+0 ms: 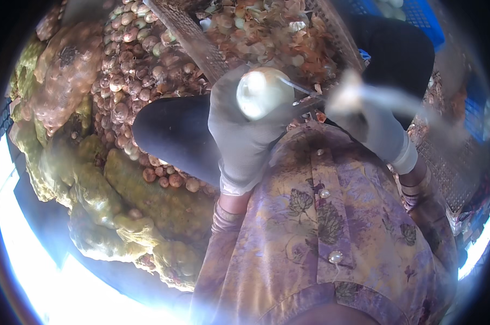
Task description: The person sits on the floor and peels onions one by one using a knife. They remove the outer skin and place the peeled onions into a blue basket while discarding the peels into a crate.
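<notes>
My left hand (249, 134), in a pale grey glove, is closed around a peeled white onion (264, 94) at the middle of the view. Its smooth surface faces up. In a similar glove, my right hand (356, 122) is curled to the right of the onion. A thin metal blade (299, 87) reaches from the right hand to the onion's upper right side; its handle is hidden in the hand. A blurred pale thing lies across the view over the right hand, too unclear to name. Beyond both hands lie loose onion skins (269, 40).
Unpeeled onions (127, 73) are heaped at the upper left, beside filled mesh sacks (66, 77). A crate rim (192, 38) slants beyond my left hand. Blue crates (421, 20) with white onions stand at the upper right. My bent knees flank the skins.
</notes>
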`<state>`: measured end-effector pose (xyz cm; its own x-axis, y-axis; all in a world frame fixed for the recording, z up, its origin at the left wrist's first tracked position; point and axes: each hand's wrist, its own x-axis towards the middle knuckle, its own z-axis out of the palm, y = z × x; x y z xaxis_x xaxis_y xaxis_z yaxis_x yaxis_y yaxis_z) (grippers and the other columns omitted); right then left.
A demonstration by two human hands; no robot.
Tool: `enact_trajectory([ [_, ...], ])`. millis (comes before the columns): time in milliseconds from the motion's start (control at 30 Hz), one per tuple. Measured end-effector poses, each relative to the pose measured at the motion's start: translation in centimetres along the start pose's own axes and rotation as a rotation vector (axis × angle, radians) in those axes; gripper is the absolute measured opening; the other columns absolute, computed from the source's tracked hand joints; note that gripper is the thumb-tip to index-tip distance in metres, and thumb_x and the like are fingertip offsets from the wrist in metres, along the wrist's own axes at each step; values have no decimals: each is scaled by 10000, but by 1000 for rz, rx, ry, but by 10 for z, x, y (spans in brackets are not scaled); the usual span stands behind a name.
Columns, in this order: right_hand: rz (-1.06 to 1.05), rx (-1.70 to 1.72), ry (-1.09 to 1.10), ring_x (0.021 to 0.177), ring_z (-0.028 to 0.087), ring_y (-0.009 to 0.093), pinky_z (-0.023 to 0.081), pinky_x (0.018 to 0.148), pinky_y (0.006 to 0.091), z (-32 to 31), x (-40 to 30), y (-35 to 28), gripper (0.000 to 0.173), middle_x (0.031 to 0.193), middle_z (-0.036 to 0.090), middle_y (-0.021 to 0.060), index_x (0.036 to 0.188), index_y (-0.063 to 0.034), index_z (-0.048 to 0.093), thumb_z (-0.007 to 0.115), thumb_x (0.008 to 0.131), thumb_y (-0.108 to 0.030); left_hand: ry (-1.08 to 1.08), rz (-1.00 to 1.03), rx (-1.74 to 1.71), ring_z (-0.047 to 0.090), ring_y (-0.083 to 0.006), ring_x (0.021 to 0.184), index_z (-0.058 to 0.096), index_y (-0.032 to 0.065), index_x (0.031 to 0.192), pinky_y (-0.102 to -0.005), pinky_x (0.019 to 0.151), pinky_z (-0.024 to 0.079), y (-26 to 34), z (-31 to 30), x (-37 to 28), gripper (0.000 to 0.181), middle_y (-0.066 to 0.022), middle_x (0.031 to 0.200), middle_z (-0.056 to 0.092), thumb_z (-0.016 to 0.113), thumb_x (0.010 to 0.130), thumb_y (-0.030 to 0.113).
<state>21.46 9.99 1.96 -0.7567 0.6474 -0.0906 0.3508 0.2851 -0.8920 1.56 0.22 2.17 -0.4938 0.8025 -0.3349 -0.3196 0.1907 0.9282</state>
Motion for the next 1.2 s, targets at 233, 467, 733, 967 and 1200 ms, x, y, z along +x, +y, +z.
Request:
enact_trajectory([
  [233,284,510,-104,522,475,68,380,502,256,-3,-5,6,334,631,529,-2,913,-4,648,684,933,-336,-94,-119,-188,641,-199,1025,468,-33,1274,-327,886,557,1,5,2,681,-131,1164,624,775,672,-115],
  [467,-263,63,245,598,567,156,477,612,291,13,62,26,228,712,577,91,983,-42,642,715,886,-236,-239,-119,-307,637,-262,1115,466,-27,1312,-379,921,564,-6,0,-6,754,-175,1239,613,815,646,-79],
  [733,-67,-5,201,530,476,104,397,516,307,7,36,28,257,577,500,35,969,-54,640,733,891,-280,-287,-157,-681,617,-274,1140,491,-5,1341,-387,1003,513,-25,-4,11,858,-165,1306,587,916,670,318],
  [967,-215,-94,215,462,493,169,387,485,299,14,7,-5,222,557,496,41,897,-59,634,736,888,-255,-22,-61,-677,625,-234,1096,478,2,1363,-370,980,514,-17,2,9,904,-119,1245,609,917,670,383],
  [1200,210,426,-22,434,430,107,351,464,262,16,7,-6,312,535,466,-9,870,-35,642,633,962,-333,-93,25,-529,638,-244,1053,496,-13,1307,-357,898,540,-16,1,17,891,-147,1208,625,923,640,395],
])
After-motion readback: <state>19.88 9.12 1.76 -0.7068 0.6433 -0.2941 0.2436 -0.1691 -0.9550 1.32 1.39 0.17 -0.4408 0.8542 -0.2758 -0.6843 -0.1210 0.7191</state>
